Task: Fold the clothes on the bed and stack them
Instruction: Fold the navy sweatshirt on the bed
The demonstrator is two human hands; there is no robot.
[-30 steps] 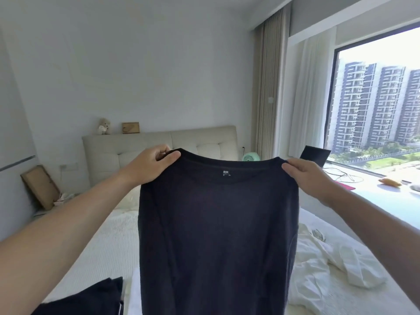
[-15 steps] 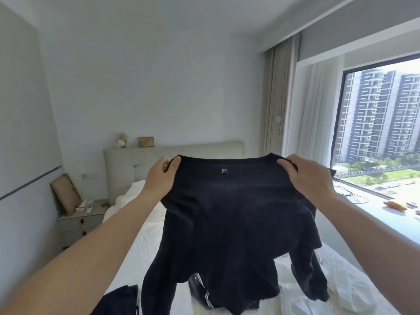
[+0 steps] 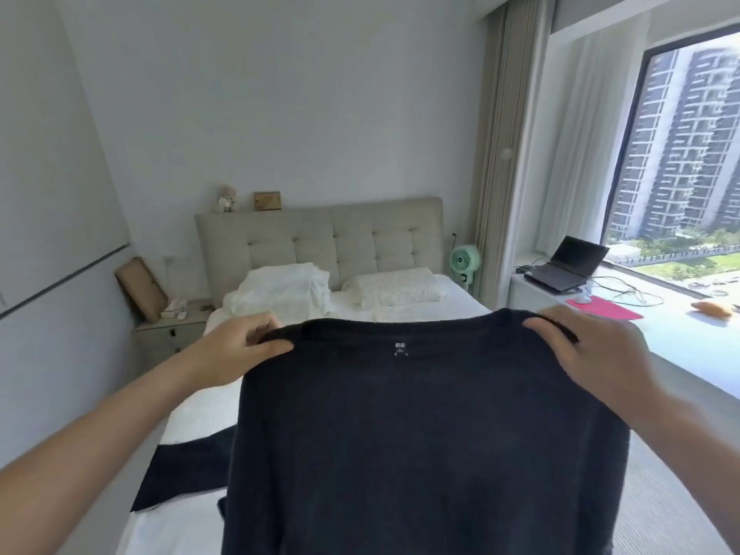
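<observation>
While pinched aloft, knitted black sweater (image 3: 420,434)

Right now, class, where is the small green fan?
In the head view, the green fan stands at right of centre, beside the headboard, between the bed and the curtain.

Pretty clearly a home bedroom, high up in an apartment: bed (image 3: 400,310) with tufted headboard (image 3: 320,238), pillows (image 3: 396,290), a nightstand (image 3: 172,326), curtains (image 3: 508,154), and towers outside the window (image 3: 688,154).
</observation>
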